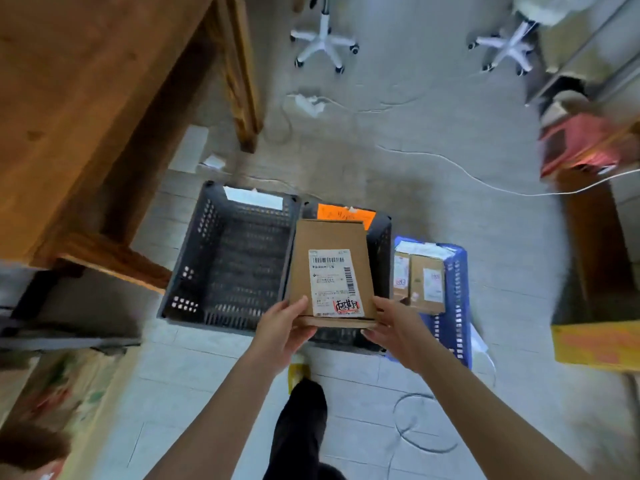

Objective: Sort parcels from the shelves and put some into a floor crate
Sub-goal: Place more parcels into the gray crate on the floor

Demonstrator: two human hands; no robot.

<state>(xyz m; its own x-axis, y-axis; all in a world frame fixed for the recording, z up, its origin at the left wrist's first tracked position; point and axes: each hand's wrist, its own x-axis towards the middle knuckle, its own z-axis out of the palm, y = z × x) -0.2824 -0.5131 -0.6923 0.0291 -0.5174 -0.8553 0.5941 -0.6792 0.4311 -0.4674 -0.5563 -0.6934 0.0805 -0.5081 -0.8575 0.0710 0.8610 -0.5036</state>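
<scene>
A flat brown cardboard parcel [330, 237] with a white shipping label and a red stamp is held level above the floor crates. My left hand [282, 327] grips its near left corner and my right hand [398, 327] grips its near right corner. Under it stands a dark crate with an orange tag [381, 244], mostly hidden by the parcel. To its left is a dark grey crate [207, 237] with a white tag. To the right a blue crate [455, 289] holds two small brown parcels [420, 285].
A wooden table [69, 98] rises at the left with its leg [242, 81] near the crates. Two white chair bases [323, 46] stand at the back. A white cable [485, 178] crosses the floor. Boxes, one yellow [595, 348], line the right side. My dark trouser leg [301, 420] is below.
</scene>
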